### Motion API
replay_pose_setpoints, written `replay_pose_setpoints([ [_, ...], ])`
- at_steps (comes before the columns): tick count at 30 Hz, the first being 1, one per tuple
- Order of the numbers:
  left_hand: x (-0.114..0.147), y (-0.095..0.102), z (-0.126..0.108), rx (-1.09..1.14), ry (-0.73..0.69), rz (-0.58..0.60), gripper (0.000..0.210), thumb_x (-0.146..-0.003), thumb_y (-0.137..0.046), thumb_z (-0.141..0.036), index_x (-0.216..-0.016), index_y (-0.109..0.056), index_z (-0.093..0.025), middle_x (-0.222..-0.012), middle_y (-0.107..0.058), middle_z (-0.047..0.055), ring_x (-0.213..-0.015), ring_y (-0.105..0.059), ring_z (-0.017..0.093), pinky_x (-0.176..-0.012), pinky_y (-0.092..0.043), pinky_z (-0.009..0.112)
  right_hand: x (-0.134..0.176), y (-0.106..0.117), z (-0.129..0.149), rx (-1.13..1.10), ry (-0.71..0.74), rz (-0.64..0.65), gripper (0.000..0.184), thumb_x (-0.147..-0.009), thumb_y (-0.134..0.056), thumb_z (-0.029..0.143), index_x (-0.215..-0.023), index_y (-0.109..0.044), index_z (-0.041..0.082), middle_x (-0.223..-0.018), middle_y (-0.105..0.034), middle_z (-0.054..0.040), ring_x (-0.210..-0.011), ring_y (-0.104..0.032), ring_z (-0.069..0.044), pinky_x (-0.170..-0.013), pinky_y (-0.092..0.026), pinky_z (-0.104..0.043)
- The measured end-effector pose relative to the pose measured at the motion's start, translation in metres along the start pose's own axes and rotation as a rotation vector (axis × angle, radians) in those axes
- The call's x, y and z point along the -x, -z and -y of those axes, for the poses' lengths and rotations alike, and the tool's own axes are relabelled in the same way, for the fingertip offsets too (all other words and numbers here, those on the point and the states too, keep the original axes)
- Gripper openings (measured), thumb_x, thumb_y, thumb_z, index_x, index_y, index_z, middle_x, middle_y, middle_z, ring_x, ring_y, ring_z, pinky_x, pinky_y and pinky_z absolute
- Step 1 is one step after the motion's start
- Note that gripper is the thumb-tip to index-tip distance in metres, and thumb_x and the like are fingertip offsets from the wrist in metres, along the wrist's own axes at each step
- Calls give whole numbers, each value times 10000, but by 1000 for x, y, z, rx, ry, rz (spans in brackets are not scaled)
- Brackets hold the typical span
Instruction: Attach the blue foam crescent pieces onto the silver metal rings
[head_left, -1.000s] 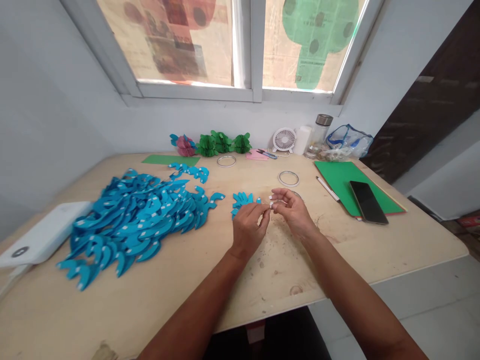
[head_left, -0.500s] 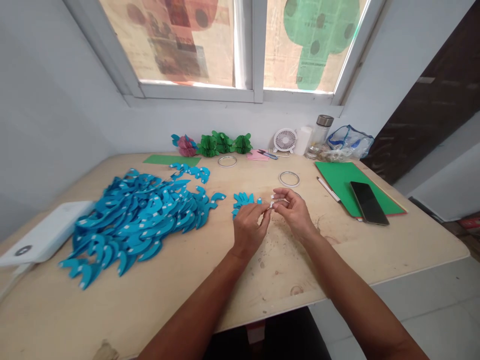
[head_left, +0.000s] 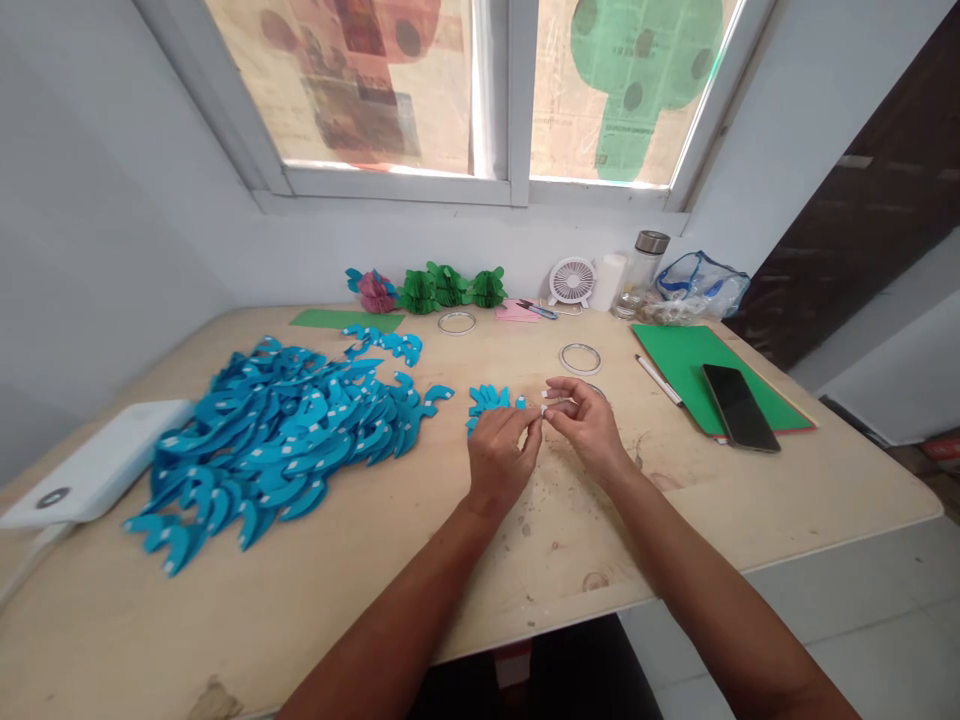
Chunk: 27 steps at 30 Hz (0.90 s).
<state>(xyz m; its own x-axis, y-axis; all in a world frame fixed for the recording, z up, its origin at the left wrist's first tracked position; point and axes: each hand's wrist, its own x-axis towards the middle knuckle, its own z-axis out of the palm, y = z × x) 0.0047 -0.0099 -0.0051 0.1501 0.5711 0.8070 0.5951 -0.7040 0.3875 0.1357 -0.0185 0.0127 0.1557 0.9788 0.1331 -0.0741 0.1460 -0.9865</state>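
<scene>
A pale wooden desk point(head_left: 337, 560) carries everything here. The largest thing on it is the heap of curved blue pieces point(head_left: 285, 430) on the left, apparently paper, dotted with white squares. The pieces overlap loosely, so a sweep of the left forearm could drag some out of the pile. If those white squares are sticky, pieces could also cling to each other or to a sleeve.

On the right lie green sheets point(head_left: 671, 365), with a dark phone point(head_left: 740, 406) resting over their edge; pulling a sheet out from under it could shift the phone.

The two hands meet near the middle of the desk. The left hand point(head_left: 499, 455) has its thumb and forefinger closed at the tips. The right hand point(head_left: 589, 425) pinches from the other side, its remaining fingers raised and loosely curled.

Just beyond the left hand sits a small blue cluster point(head_left: 487, 398), partly hidden by it. A forward nudge of the knuckles could knock it askew.

A roll of tape point(head_left: 580, 373) lies beyond the right hand.

Smallest is the white piece point(head_left: 544, 411), where both hands' fingertips meet; both seem to grip it, though the fingers cover most of it. Being so tiny, it could slip, tear or crease under uneven pressure. Another white scrap point(head_left: 544, 394) shows at a raised right finger and could stick in the wrong place.
</scene>
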Motion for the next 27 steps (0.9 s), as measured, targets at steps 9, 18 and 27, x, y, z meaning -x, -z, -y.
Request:
replay_pose_setpoints([
  [9,-5,4,-8,250,324,69,135,-745,-544,-189,-750,-679,-186,-701,-689,28,-657,-616,146,-666,-473,263,-2,2,-4,72,32,31,379,-638,-640,191,-1009,-562,207,-937,-579,-31,-648,-576,-96,-643,-463,-260],
  [18,-12,-1,2,937,1020,106,136,-654,-644,-259,-696,-662,-131,-565,-635,5,-498,-533,94,-532,-433,223,-1,2,4,82,-6,14,371,-643,-637,205,-1007,-564,206,-937,-586,-31,-666,-557,-103,-611,-429,-247],
  [27,-14,-1,3,999,1049,88,161,-642,-653,-261,-726,-648,-125,-548,-618,9,-483,-519,92,-502,-407,217,2,-1,15,64,-83,9,268,-696,-630,308,-937,-605,194,-722,-591,3,-665,-536,-121,-647,-413,-263],
])
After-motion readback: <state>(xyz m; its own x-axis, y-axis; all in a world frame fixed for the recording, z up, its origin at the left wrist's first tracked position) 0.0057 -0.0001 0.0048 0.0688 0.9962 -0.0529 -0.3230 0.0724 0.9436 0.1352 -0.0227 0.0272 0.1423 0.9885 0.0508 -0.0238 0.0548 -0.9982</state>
